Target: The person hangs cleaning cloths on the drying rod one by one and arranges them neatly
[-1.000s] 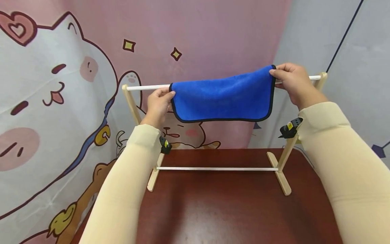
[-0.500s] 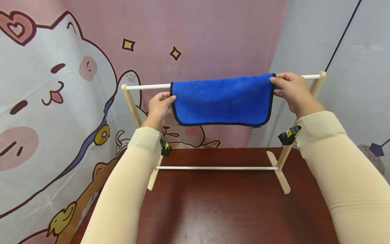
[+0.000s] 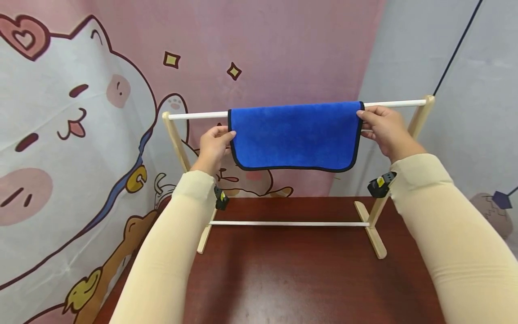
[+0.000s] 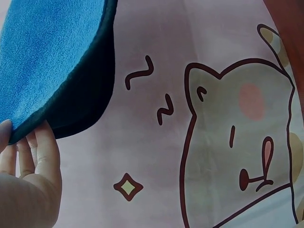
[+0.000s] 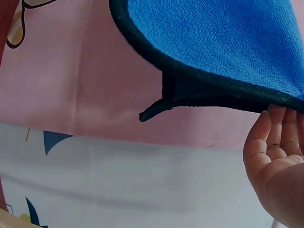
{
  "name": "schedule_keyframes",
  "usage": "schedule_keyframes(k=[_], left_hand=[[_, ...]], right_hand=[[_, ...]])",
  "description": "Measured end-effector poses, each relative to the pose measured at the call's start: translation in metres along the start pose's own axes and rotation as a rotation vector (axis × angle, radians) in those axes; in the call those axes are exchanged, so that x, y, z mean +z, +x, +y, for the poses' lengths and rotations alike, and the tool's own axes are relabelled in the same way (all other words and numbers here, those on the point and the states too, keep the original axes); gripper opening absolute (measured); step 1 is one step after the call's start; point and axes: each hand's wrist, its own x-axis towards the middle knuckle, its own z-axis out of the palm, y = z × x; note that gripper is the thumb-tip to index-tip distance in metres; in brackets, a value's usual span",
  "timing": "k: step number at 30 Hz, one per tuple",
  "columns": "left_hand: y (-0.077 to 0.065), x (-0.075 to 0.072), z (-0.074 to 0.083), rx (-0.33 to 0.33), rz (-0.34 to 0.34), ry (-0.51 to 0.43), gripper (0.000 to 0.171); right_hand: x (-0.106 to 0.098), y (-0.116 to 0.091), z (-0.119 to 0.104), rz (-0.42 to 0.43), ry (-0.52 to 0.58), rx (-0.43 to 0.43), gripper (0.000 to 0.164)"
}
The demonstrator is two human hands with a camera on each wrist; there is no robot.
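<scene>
A blue towel (image 3: 295, 137) with black edging hangs folded over the white top bar (image 3: 198, 115) of a wooden rack. My left hand (image 3: 213, 146) pinches its left edge just below the bar, thumb in front and fingers behind. At the right edge, my right hand (image 3: 386, 130) pinches the towel in the same way. In the left wrist view, the left hand (image 4: 35, 175) has its fingers behind the black border of the towel (image 4: 52, 57). The right wrist view has the right hand (image 5: 280, 156) at the border, with the towel's back layer hanging behind the front one.
The rack's wooden feet (image 3: 376, 243) stand on a dark red-brown table (image 3: 283, 279), joined by a lower white bar (image 3: 287, 223). Close behind hangs a pink and white cartoon curtain (image 3: 291, 49). A small black device (image 3: 380, 185) sits at the right wrist.
My right hand has come down, bringing the towel's raised right corner level along the bar. The left hand has slid slightly down the left edge. The front flap hangs lower and flatter.
</scene>
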Motion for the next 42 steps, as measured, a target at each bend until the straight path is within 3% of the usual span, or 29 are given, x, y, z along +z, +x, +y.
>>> schedule_keyframes(k=[11,23,33,38,42], left_hand=[[0.001,0.001,-0.006,0.005,-0.003,-0.005,0.020],[0.004,-0.001,-0.010,0.022,-0.005,0.025,0.023],[0.002,-0.003,-0.016,0.027,-0.037,0.060,0.030],[-0.002,-0.016,-0.024,0.104,-0.062,0.128,0.038],[-0.008,-0.036,-0.036,0.202,-0.056,0.274,0.042]], right_hand=[[0.000,0.001,0.010,0.001,-0.024,-0.007,0.015],[0.003,0.006,0.016,0.044,-0.191,-0.012,0.008],[0.006,0.006,0.014,0.125,-0.243,0.004,0.025],[0.000,-0.001,0.019,0.169,-0.325,-0.077,0.029],[-0.010,-0.012,0.026,0.193,-0.517,-0.201,0.047]])
